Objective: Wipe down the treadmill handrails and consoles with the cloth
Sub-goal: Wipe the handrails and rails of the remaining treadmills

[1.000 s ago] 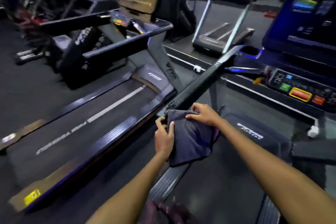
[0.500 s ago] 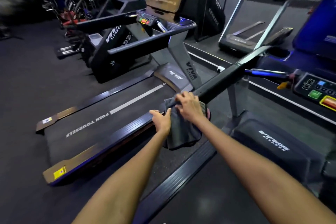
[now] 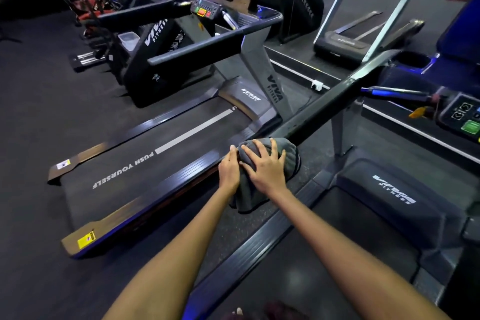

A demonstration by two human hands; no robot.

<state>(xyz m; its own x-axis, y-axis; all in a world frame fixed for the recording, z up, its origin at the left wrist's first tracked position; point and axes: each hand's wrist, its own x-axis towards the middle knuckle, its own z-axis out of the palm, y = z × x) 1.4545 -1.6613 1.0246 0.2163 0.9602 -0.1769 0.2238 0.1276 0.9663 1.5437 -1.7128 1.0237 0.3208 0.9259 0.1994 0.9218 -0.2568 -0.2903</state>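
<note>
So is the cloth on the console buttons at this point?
No, the cloth is draped over the near end of the black handrail, under both hands, well short of the console.

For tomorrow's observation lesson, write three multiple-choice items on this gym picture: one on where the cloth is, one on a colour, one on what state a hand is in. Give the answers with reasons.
1. Where is the cloth?
A. On the console
B. Over the near end of the handrail
C. On the floor

2. What colour is the sticker on the neighbouring treadmill deck's near corner?
A. Yellow
B. Green
C. White

3. What is the right hand doing?
A. Hanging idle
B. Pressing a console button
C. Lying on the cloth, fingers spread

Answers: 1 B, the grey cloth drapes over the rail's end and hangs below it. 2 A, the label is bright yellow. 3 C, its fingers fan across the cloth beside the left hand.
</note>
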